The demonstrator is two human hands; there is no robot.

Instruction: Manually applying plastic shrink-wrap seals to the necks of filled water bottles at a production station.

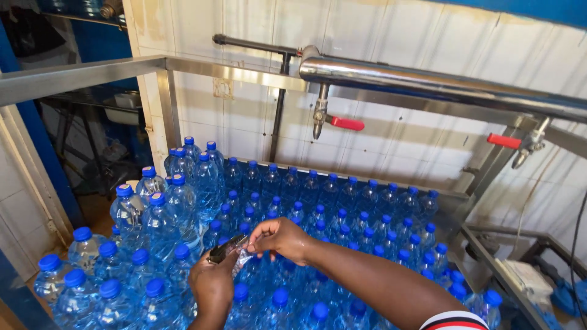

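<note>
My left hand (212,283) holds a small bundle of clear and dark plastic sleeves (229,249) above a crowd of water bottles. My right hand (280,238) pinches the top of the same bundle from the right. Below both hands stand several clear bottles with blue caps (280,297), packed close together. Taller bottles (159,211) stand in a cluster at the left.
A steel pipe (428,82) runs overhead with two taps that have red handles (347,123) (504,140). A steel frame (85,73) borders the left side, a steel tray edge (489,256) the right. White tiled wall behind.
</note>
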